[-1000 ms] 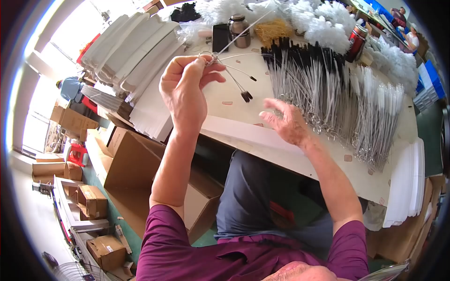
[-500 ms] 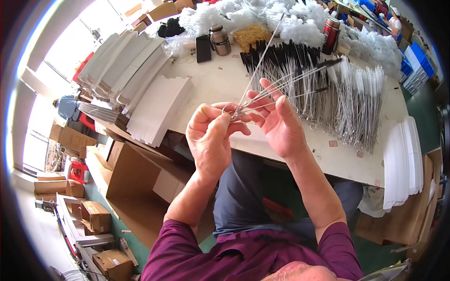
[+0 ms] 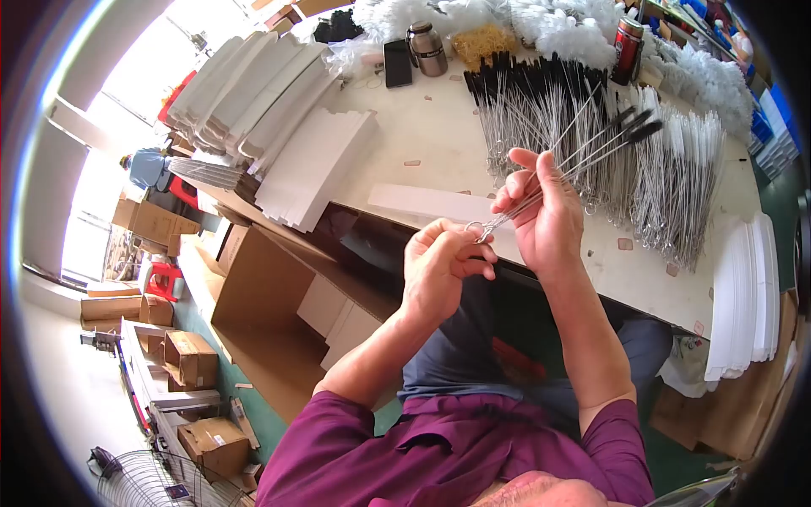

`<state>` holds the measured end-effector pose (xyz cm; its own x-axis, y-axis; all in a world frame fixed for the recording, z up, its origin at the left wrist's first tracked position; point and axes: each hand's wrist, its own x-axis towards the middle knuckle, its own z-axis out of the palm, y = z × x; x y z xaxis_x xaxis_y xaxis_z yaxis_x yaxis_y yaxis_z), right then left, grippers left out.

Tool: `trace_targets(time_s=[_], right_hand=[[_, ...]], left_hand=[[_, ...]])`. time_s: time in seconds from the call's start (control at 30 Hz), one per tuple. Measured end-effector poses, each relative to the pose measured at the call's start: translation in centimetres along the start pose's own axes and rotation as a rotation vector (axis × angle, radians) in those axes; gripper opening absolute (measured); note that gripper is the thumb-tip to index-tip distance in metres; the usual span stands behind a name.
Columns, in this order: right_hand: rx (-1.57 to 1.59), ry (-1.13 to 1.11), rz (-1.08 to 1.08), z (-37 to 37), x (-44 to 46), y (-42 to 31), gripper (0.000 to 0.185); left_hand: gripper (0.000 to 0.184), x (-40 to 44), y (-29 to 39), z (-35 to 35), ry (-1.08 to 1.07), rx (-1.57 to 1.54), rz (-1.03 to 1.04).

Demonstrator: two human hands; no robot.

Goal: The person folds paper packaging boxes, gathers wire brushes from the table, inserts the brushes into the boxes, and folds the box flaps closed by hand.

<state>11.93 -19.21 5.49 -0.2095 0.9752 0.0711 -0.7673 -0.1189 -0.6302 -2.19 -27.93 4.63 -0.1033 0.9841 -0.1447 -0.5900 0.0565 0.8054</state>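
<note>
Several thin wire brushes [image 3: 601,152] with black bristle tips lie across my hands, fanned slightly toward the upper right. My left hand [image 3: 439,266] pinches their looped ends [image 3: 481,231] between thumb and fingers. Around the wires, closer to the bristles, my right hand [image 3: 547,220] is closed with its thumb raised alongside them. Beyond it on the table lies a pile of black-tipped brushes [image 3: 541,106], bristles away from me. To its right is a pile of white-tipped brushes [image 3: 680,186].
Stacked white card sheets [image 3: 317,165] lie at the table's left, and a white strip [image 3: 435,203] along its front edge. A steel flask [image 3: 427,49], a phone [image 3: 397,63] and a red can [image 3: 627,51] stand or lie behind. An open carton [image 3: 266,313] is below left.
Both hands have come lower and nearer my body. The brush that pointed steeply upward now lies with the others, and my right fingers have closed around the wires. The view has shifted slightly.
</note>
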Motion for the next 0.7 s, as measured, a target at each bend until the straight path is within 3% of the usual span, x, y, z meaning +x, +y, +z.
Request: trace_targets(time_s=[0.03, 0.13, 0.27, 0.47, 0.7], right_hand=[[-0.003, 0.006, 0.004, -0.4, -0.1, 0.1, 0.042], [-0.016, 0.007, -0.036, -1.2, -0.5, -0.3, 0.042], [0.081, 0.076, 0.097, -1.6, -0.9, -1.3, 0.040], [0.166, 0.169, 0.120, -3.3, -1.1, -1.0, 0.040], [0.271, 0.261, 0.108, -4.2, -1.1, -0.7, 0.039]], left_hand=[[0.012, 0.2, -0.5, -0.5, 0.003, -0.003, -0.007], [0.016, 0.7, -2.4, -1.3, -0.059, -0.160, -0.320], [0.014, 0.8, -3.1, -0.7, -0.206, -0.069, -0.341], [0.007, 0.7, -3.6, 0.4, -0.134, 0.022, -0.209], [0.029, -0.5, -5.4, 0.4, -0.250, 0.281, 0.104]])
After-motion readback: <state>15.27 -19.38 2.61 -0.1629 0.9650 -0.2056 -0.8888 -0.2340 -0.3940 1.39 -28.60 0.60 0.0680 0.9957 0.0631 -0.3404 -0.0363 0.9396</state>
